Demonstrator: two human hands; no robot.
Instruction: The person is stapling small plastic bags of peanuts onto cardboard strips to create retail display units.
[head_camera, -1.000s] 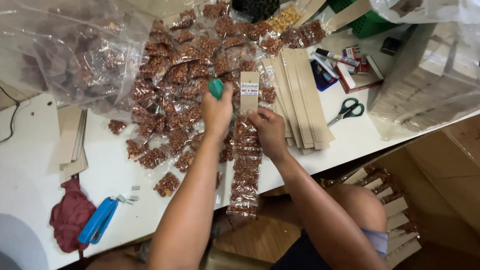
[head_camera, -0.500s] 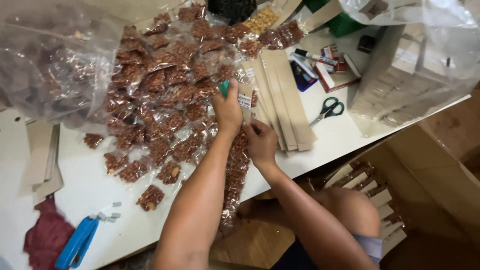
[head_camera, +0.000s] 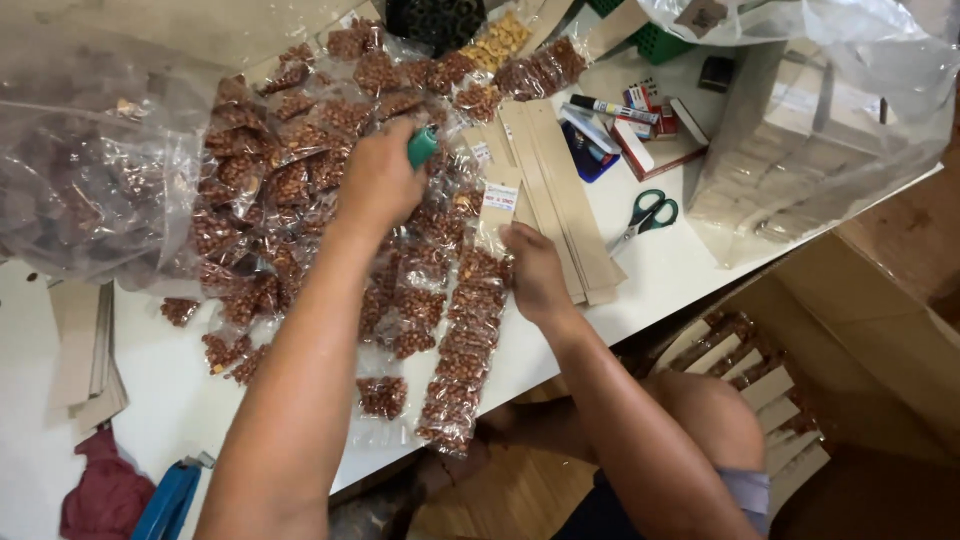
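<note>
My left hand (head_camera: 378, 182) is closed around a green stapler (head_camera: 422, 146) above a pile of small clear packets of brown nuts (head_camera: 300, 170). My right hand (head_camera: 530, 268) pinches the top of a long strip of nut packets (head_camera: 465, 340) just under its cardboard header card (head_camera: 498, 205). The strip lies on the white table (head_camera: 660, 270) and its lower end hangs over the front edge.
Brown cardboard strips (head_camera: 560, 190) lie right of the header. Green-handled scissors (head_camera: 648, 215), markers and a small box (head_camera: 640, 130) sit further right. A big clear bag of nuts (head_camera: 80, 180) is at left; a blue stapler (head_camera: 165, 500) and a red cloth (head_camera: 105, 495) at lower left.
My left hand with the green stapler has pulled away leftward from the header card. My right hand still holds the strip's top. The view shifted, so everything sits lower in frame.
</note>
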